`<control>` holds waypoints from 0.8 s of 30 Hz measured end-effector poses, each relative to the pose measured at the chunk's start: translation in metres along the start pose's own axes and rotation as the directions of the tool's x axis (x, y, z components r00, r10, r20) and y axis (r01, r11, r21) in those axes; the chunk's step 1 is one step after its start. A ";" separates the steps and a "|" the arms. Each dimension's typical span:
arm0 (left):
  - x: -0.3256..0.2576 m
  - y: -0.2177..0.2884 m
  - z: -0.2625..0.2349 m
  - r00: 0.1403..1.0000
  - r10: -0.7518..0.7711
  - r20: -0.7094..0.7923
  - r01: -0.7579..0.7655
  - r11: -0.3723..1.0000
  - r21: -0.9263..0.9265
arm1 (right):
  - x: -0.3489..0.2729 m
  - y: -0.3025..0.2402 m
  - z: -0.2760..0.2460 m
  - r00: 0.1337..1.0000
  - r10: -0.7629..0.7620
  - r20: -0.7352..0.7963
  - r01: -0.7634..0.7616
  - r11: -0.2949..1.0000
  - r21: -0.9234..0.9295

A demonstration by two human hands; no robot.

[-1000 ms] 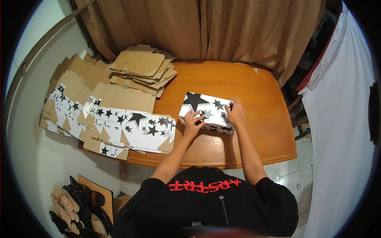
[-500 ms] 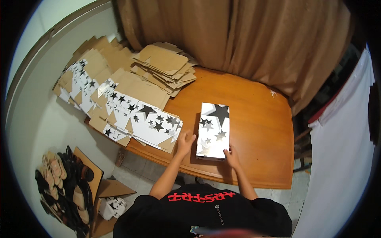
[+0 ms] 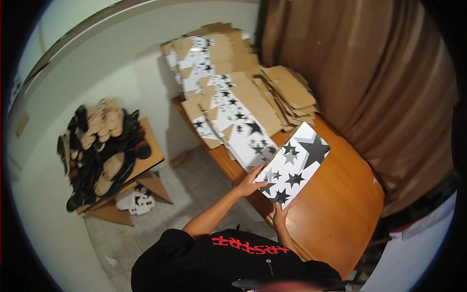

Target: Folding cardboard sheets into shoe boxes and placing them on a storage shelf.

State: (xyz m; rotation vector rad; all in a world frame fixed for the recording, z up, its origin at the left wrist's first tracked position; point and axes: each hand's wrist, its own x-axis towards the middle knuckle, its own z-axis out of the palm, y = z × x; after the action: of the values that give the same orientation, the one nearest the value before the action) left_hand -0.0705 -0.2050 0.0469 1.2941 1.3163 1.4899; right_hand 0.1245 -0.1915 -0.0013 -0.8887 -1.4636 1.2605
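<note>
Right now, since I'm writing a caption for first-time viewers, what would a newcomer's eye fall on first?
First, the white star-print box, held over the wooden table in the left-hand grip and right-hand grip. Next, the flattened cardboard, partly star-printed, spread across the table's far end. Then the heap of shoes at the picture's left, on a brown board.

The person wears a black shirt (image 3: 204,265) with short, loose sleeves (image 3: 170,242). Across it goes red lettering (image 3: 250,245) in angular strokes. Below this runs a thin silvery chain (image 3: 270,268), topped with a small pale ornament (image 3: 268,261); whether it is printed, I cannot tell. The left hand (image 3: 250,185) and the right hand (image 3: 280,215) are bare.
</note>
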 end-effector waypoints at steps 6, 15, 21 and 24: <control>-0.113 0.090 -0.116 0.936 0.255 -0.244 -0.191 0.947 0.259 | -0.046 0.004 0.131 0.973 -0.167 0.157 0.135 0.971 0.195; -0.360 0.200 -0.276 0.509 0.534 -0.676 -0.185 0.834 0.520 | -0.190 -0.159 0.393 0.800 -0.458 0.388 0.141 0.771 0.621; -0.447 0.314 -0.332 0.387 0.659 -0.645 -0.226 0.746 0.627 | -0.243 -0.258 0.508 0.636 -0.674 0.376 0.249 0.640 0.727; -0.489 0.344 -0.371 0.299 0.716 -0.631 -0.119 0.684 0.720 | -0.255 -0.312 0.560 0.478 -0.816 0.325 0.326 0.509 0.797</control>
State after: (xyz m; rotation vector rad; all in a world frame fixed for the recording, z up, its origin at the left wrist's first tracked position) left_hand -0.3024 -0.8196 0.2988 1.2722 2.3810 2.5791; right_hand -0.3284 -0.6439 0.2566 0.6855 -1.4818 1.3907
